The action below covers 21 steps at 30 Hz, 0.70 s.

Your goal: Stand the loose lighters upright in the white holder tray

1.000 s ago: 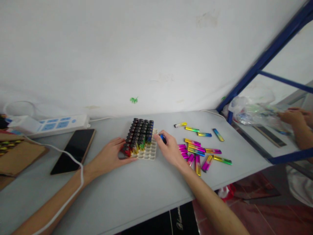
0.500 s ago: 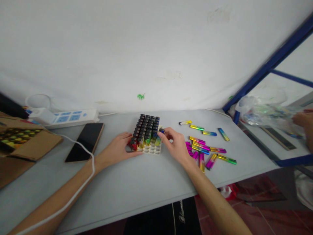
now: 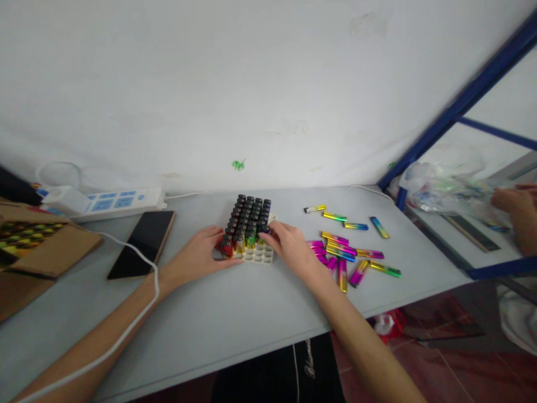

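Upright lighters (image 3: pixel 248 219) with black tops stand in rows in a white tray (image 3: pixel 262 258) full of round-edged holes. The tray's front and right holes show bare. My left hand (image 3: pixel 199 251) grips the tray's front left corner, thumb along the front edge and fingers beside a red lighter (image 3: pixel 227 246). At the tray's right side, my right hand (image 3: pixel 291 246) pinches a lighter (image 3: pixel 264 229) by its dark top, standing in the row. Its lower part is mostly hidden. To the right of that hand, several shiny purple, yellow, green and blue lighters (image 3: pixel 342 249) lie loose on the table.
On the left are a phone (image 3: pixel 142 245), a power strip (image 3: pixel 121 204) and an open cardboard box (image 3: pixel 54 246) of lighters. A white cable (image 3: pixel 138 313) crosses my left forearm. Past a blue frame (image 3: pixel 436 129), another person's hand (image 3: pixel 518 204) is by plastic bags (image 3: pixel 440 187).
My right hand has moved slightly left and the pinched lighter now sits lower, among the others in the tray. My left hand keeps its hold. The view has shifted a little.
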Available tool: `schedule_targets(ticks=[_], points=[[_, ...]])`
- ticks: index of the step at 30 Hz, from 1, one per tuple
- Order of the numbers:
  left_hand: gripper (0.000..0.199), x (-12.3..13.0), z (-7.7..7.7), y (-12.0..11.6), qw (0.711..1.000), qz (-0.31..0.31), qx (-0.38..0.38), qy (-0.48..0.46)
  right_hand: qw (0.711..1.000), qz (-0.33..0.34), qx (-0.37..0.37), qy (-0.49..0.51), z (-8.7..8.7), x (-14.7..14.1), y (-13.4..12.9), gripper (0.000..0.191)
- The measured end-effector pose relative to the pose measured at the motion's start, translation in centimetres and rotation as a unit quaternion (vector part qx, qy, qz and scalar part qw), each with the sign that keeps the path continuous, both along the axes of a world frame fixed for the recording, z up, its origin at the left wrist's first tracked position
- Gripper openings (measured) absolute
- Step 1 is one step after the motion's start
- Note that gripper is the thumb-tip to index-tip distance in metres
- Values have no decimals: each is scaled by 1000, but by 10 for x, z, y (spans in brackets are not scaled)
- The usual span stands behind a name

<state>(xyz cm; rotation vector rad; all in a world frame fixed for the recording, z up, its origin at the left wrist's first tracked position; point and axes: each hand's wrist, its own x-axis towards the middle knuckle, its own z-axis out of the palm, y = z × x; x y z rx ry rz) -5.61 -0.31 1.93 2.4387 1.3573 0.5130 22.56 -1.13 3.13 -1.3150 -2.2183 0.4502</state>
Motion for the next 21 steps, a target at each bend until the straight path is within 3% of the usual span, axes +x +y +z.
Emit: schedule_targets(ticks=[5, 9, 13, 18, 21], points=[[57, 0, 2, 2, 1000, -1, 0, -2, 998, 7, -23, -61, -1, -6, 0, 24], [63, -2, -1, 5, 1000, 11, 7, -6, 1000, 15, 13, 1, -3, 19, 0, 24], [65, -3, -6, 7, 1000, 13, 20, -9, 995, -69, 62, 44, 1, 85, 7, 17], [64, -3, -6, 8, 1000, 18, 21, -9, 985, -167, 37, -30, 9, 194, 17, 8], [61, -2, -4, 8, 1000, 15, 12, -1, 973, -219, 47, -60, 8, 239, 23, 11]])
